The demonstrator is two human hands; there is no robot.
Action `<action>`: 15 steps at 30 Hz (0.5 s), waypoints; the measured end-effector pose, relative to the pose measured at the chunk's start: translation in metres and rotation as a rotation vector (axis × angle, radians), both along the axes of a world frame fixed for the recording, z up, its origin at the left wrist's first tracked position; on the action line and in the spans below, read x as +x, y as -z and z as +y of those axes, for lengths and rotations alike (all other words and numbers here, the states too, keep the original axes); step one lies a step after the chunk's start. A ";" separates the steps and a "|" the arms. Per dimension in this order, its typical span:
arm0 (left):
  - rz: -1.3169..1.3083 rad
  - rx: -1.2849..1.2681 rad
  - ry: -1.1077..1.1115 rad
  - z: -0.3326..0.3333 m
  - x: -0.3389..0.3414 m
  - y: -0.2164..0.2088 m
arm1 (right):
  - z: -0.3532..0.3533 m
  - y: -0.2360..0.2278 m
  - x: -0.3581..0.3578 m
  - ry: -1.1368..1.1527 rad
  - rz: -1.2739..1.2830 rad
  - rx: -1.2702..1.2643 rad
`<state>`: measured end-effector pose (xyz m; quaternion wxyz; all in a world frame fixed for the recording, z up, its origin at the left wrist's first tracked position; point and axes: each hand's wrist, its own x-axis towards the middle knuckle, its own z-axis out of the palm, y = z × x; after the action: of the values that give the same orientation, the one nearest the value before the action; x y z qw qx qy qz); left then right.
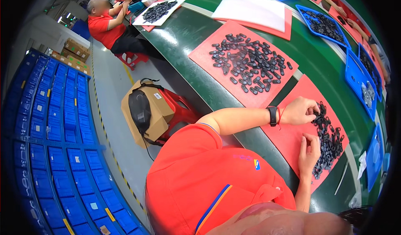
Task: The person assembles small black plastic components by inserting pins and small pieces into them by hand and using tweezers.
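Hands at the edge of a dark heap

From where I stand, the person in the red shirt (188, 172) is bent over a red mat (286, 141) on a long green table (184, 34). A loose heap of small black parts (328, 139) runs along the mat's far side, crowded and overlapping.

The left hand (297, 111), with a dark watch (273, 116) on its wrist, is at one end of the heap, thumb and fingers drawn together against the black parts; whether a piece is caught between them, I cannot tell. The right hand (310, 152) rests at the heap's near edge, fingers loosely curled and their tips partly turned from me, so I can't say whether they grip anything either.

Just beside, to the person's left, a second red mat (204, 53) carries scattered black oval pieces (252, 63). Past it lies a white sheet (250, 11). Blue trays (354, 72) line the table's far side, one holding clear plastic bags (368, 93).

Farther along, a co-worker (99, 28) sits on a red stool (133, 59), arms raised. On the aisle side are an open cardboard box (163, 109) with a black bag (140, 111) against it, and a rack of blue bins (60, 185).
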<state>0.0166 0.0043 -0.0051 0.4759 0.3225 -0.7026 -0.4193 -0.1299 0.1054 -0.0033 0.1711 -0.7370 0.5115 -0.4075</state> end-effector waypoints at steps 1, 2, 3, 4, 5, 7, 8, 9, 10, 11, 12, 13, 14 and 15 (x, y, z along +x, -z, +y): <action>0.014 0.071 0.016 0.001 0.000 -0.003 | 0.001 -0.003 0.000 0.003 -0.007 0.017; 0.011 0.073 0.021 0.001 0.001 -0.002 | 0.003 -0.005 0.001 0.005 -0.016 0.037; 0.028 0.074 0.035 -0.001 0.001 0.000 | 0.003 -0.004 0.001 0.012 -0.019 0.039; 0.045 0.074 0.048 -0.001 0.001 0.002 | 0.003 -0.003 0.000 0.026 -0.016 0.035; 0.043 0.076 0.057 -0.001 0.000 0.002 | 0.002 -0.002 -0.002 0.042 -0.010 0.030; 0.017 0.127 0.061 0.001 -0.002 0.001 | 0.003 0.000 -0.001 0.115 -0.120 0.072; 0.014 0.132 0.067 0.002 -0.003 0.001 | 0.005 0.001 0.001 0.178 -0.228 0.114; 0.024 0.129 0.075 0.003 -0.004 0.000 | 0.005 0.002 -0.001 0.184 -0.218 0.065; 0.035 0.126 0.082 0.003 -0.005 -0.001 | 0.004 0.001 -0.002 0.192 -0.220 0.069; 0.032 0.131 0.093 0.004 -0.006 0.000 | 0.002 -0.002 -0.005 0.160 -0.149 0.024; 0.053 0.160 0.098 0.004 -0.006 -0.001 | 0.001 -0.004 -0.006 0.127 -0.077 -0.020; 0.075 0.189 0.103 0.005 -0.006 -0.001 | 0.000 -0.005 -0.005 0.098 -0.052 -0.071; 0.074 0.190 0.111 0.004 -0.005 0.000 | 0.000 -0.006 -0.005 0.107 -0.052 -0.070; 0.087 0.220 0.113 0.003 -0.003 0.003 | -0.001 -0.006 -0.005 0.094 -0.030 -0.056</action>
<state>0.0132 0.0072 -0.0079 0.4435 0.3142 -0.6481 -0.5335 -0.1344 0.1048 0.0029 0.1387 -0.7104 0.5316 -0.4400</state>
